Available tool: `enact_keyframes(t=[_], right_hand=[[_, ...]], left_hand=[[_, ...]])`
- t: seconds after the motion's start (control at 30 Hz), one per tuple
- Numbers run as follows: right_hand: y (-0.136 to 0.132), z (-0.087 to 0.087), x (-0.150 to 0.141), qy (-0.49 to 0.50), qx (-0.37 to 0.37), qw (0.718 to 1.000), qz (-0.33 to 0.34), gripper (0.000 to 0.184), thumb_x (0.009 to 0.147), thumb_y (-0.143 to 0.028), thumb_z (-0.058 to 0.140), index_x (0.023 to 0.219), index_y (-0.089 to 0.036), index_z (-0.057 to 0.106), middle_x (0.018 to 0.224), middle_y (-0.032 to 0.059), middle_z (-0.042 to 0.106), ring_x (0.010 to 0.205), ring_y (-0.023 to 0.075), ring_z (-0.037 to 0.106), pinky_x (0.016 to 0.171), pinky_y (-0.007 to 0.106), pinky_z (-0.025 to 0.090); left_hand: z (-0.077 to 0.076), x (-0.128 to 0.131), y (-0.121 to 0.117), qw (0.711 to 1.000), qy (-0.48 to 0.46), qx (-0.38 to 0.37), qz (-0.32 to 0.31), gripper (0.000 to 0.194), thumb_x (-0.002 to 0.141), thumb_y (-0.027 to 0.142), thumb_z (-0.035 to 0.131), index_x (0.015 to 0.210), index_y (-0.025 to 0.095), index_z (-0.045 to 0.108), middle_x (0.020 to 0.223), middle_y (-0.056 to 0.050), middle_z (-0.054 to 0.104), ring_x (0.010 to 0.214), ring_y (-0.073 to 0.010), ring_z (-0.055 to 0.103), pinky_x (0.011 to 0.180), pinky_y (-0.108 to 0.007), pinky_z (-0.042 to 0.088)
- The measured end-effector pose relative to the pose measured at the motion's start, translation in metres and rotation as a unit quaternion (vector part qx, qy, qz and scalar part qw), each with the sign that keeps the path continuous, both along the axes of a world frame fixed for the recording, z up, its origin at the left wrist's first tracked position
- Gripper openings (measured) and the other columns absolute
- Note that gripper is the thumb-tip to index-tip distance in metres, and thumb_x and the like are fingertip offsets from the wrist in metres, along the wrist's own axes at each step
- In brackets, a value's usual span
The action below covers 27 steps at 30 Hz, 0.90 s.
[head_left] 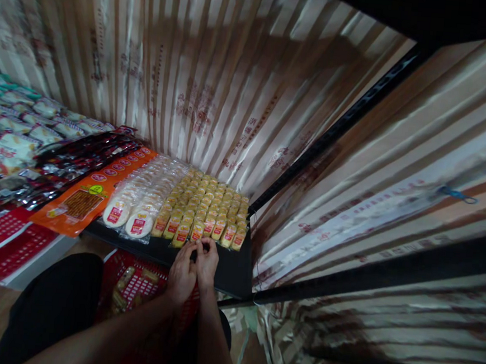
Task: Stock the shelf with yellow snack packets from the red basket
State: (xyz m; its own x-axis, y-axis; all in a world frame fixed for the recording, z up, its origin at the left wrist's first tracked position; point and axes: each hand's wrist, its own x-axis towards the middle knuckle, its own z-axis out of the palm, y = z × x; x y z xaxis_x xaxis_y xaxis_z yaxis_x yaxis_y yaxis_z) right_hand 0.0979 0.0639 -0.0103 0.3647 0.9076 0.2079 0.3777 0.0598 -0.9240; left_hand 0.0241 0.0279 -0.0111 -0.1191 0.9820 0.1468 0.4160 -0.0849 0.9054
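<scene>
Rows of small wrapped yellow snack packets (208, 226) with red labels stand on a black shelf (236, 271). My left hand (182, 275) and my right hand (207, 264) meet at the front row, fingertips close together. Both are closed, with bent fingers pinching the lower end of one yellow snack packet (197, 230); the grip is partly hidden by the fingers. Left of these rows lie flat, round white packaged crackers (139, 222), also with red labels.
An orange snack bag (79, 205), dark red shiny packs (70, 163) and white bags (16, 150) fill the shelf leftward. Below is a red basket (113, 261) holding yellow packets. A black metal post (335, 127) and pleated printed sheeting (200, 89) border the shelf.
</scene>
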Motion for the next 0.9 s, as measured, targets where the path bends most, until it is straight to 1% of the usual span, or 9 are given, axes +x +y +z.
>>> enact_keyframes(t=[0.17,0.3,0.4,0.47,0.53,0.6,0.67,0.8,0.9], right_hand=[[-0.003,0.0,0.002,0.025,-0.013,1.0,0.012,0.02,0.078,-0.04,0.051,0.078,-0.02,0.055,0.078,0.0015,0.063,0.073,0.0155,0.06,0.068,0.026,0.046],[-0.002,-0.002,0.007,0.046,-0.011,0.999,-0.022,0.022,0.076,-0.041,0.054,0.084,-0.02,0.055,0.083,0.0038,0.064,0.078,0.0167,0.061,0.071,0.027,0.048],[-0.003,-0.001,0.014,0.071,0.008,0.997,-0.043,0.032,0.075,-0.04,0.056,0.098,-0.018,0.054,0.093,0.007,0.065,0.087,0.0178,0.062,0.076,0.029,0.049],[-0.003,0.003,0.02,0.081,0.014,0.996,-0.042,0.037,0.075,-0.041,0.055,0.104,-0.017,0.054,0.097,0.0084,0.065,0.09,0.0184,0.062,0.078,0.03,0.05],[-0.004,0.008,0.027,0.082,0.018,0.996,-0.034,0.038,0.076,-0.041,0.054,0.105,-0.017,0.055,0.099,0.0089,0.065,0.092,0.0187,0.062,0.079,0.03,0.05],[-0.002,0.015,0.035,0.08,0.027,0.996,-0.03,0.037,0.077,-0.041,0.053,0.106,-0.017,0.055,0.103,0.0094,0.065,0.093,0.0188,0.062,0.079,0.031,0.051],[0.001,0.022,0.045,0.076,0.039,0.996,-0.036,0.038,0.078,-0.041,0.053,0.106,-0.017,0.055,0.106,0.0099,0.064,0.094,0.0188,0.062,0.082,0.031,0.05],[0.016,0.037,0.065,0.073,0.061,0.994,-0.049,0.039,0.077,-0.042,0.053,0.107,-0.016,0.055,0.105,0.0099,0.065,0.094,0.0191,0.062,0.084,0.031,0.049],[0.034,0.05,0.08,0.089,0.081,0.99,-0.074,0.042,0.078,-0.042,0.052,0.11,-0.015,0.054,0.104,0.0101,0.066,0.093,0.0189,0.063,0.083,0.031,0.049]], left_hand=[[-0.002,0.002,0.001,1.0,-0.021,0.001,-0.008,0.054,0.067,-0.002,0.04,0.113,0.017,0.058,0.125,-0.008,0.058,0.121,-0.0193,0.05,0.104,-0.039,0.039],[-0.001,0.006,0.003,1.0,-0.027,0.016,-0.001,0.055,0.066,-0.001,0.04,0.115,0.016,0.056,0.122,-0.009,0.059,0.118,-0.0188,0.051,0.104,-0.037,0.039],[0.01,0.009,0.009,0.999,-0.028,0.034,0.03,0.051,0.072,0.003,0.041,0.12,0.014,0.052,0.13,-0.012,0.052,0.117,-0.0191,0.052,0.103,-0.036,0.039],[0.022,0.011,0.016,0.999,-0.022,0.031,0.026,0.049,0.078,0.009,0.042,0.126,0.013,0.047,0.134,-0.013,0.047,0.115,-0.0193,0.053,0.103,-0.035,0.039],[0.036,0.013,0.026,1.0,-0.016,0.007,-0.006,0.05,0.081,0.015,0.044,0.131,0.014,0.043,0.133,-0.013,0.05,0.107,-0.0189,0.058,0.1,-0.035,0.041],[0.05,0.017,0.038,0.998,-0.02,-0.02,-0.051,0.053,0.083,0.02,0.047,0.134,0.016,0.039,0.126,-0.011,0.056,0.09,-0.017,0.063,0.092,-0.034,0.046],[0.061,0.022,0.054,0.996,-0.021,-0.02,-0.087,0.054,0.083,0.024,0.048,0.136,0.017,0.037,0.116,-0.009,0.062,0.077,-0.0154,0.064,0.083,-0.032,0.049],[0.076,0.04,0.092,0.987,0.0,0.027,-0.158,0.049,0.081,0.025,0.054,0.129,0.016,0.048,0.108,-0.008,0.065,0.09,-0.018,0.062,0.085,-0.031,0.048],[0.088,0.059,0.123,0.978,-0.019,0.029,-0.207,0.04,0.08,0.023,0.057,0.12,0.019,0.054,0.102,-0.004,0.066,0.092,-0.0162,0.062,0.084,-0.028,0.048]])
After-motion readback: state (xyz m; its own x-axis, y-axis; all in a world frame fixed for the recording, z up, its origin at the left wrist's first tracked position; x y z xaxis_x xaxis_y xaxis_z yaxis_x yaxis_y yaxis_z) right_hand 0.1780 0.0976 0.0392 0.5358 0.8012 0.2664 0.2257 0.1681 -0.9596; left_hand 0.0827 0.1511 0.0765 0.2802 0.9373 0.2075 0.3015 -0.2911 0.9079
